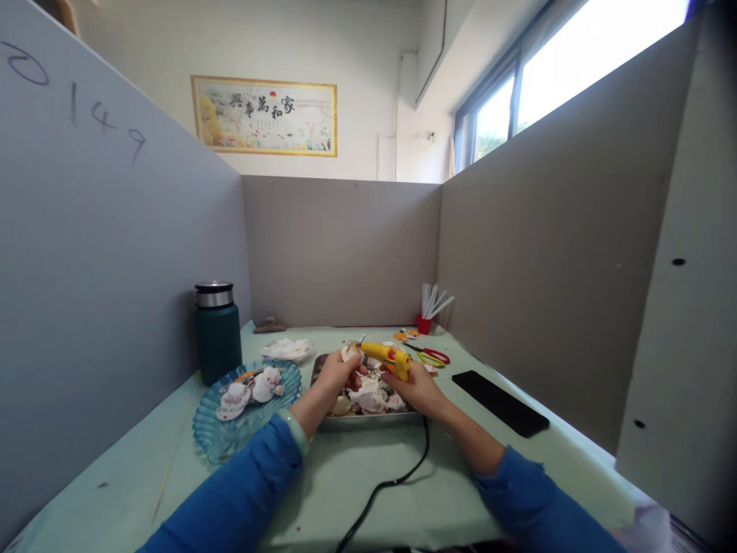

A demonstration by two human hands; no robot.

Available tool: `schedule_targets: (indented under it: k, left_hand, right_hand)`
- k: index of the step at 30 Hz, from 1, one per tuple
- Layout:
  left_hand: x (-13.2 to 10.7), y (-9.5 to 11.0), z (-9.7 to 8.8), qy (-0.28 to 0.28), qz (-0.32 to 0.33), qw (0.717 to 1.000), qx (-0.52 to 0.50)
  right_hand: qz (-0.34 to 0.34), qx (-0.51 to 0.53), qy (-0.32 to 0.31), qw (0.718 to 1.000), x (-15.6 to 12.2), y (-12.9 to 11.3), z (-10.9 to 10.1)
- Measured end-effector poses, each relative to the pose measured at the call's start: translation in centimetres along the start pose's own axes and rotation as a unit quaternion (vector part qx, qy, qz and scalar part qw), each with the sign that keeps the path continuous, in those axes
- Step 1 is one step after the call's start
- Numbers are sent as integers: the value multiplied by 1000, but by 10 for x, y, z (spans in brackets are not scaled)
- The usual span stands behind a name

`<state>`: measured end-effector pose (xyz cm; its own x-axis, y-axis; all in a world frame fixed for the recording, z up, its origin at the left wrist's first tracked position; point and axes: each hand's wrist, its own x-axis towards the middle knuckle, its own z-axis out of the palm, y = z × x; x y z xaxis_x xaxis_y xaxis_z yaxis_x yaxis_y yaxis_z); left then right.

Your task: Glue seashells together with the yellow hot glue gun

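Note:
In my right hand point(419, 388) is a yellow hot glue gun point(387, 356), its nozzle pointing left and a black cord point(388, 484) trailing down toward me. My left hand point(338, 376) pinches a small whitish shell point(350, 352) close to the nozzle. Whether nozzle and shell touch, I cannot tell. Both hands are over a metal tray point(368, 420) filled with shells point(371, 398). To the left, a blue scalloped glass plate point(210, 434) carries shell pieces point(234, 401), one of them a white figure point(266, 384) with small dark marks.
A dark green bottle point(219, 342) stands behind the plate. White material point(286, 350) lies at the back left. On the right are scissors point(431, 355), a red cup point(424, 325) of glue sticks point(431, 299) and a black phone-like slab point(500, 403). Grey partitions point(342, 253) enclose the table.

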<state>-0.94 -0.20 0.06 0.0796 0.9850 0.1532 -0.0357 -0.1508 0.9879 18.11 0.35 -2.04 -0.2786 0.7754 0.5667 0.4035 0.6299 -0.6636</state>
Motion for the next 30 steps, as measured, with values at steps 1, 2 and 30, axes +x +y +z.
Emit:
schedule_targets:
  k: [1,2,30]
  left_hand:
    - [0,0,0,0,0,1000,1]
    - [0,0,0,0,0,1000,2]
    - [3,0,-2,2,-8,1000,-2]
  right_hand:
    - [1,0,0,1000,0,0,0]
    - [1,0,0,1000,0,0,0]
    - [8,13,-9,1000,0,-4,0]
